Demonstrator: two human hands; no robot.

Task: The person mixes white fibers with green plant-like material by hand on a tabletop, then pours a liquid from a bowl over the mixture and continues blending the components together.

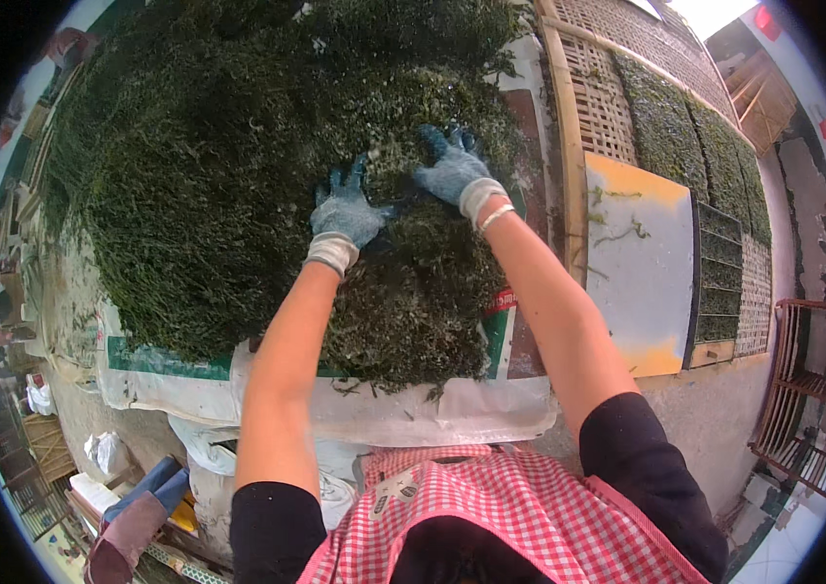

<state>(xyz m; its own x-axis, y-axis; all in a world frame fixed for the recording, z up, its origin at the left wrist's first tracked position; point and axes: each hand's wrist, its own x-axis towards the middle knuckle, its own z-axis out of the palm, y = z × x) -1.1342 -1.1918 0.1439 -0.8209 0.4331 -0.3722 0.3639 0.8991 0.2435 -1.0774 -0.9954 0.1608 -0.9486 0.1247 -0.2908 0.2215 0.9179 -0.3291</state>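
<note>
A large heap of dark green, stringy plant material, perhaps seaweed, covers plastic sheeting before me. My left hand, in a blue-coated knit glove with a pale cuff, rests on the heap with its fingers spread. To its right, my right hand wears a matching glove and presses on the heap, fingers apart and their tips partly sunk in the strands. Neither hand is seen gripping anything. Between and below them lies a browner, flecked patch of the same material.
A wooden rail runs along the heap's right side. Beyond it lie a grey and yellow board, woven bamboo racks with green layers, and a slatted frame. White bags and cloths are at lower left.
</note>
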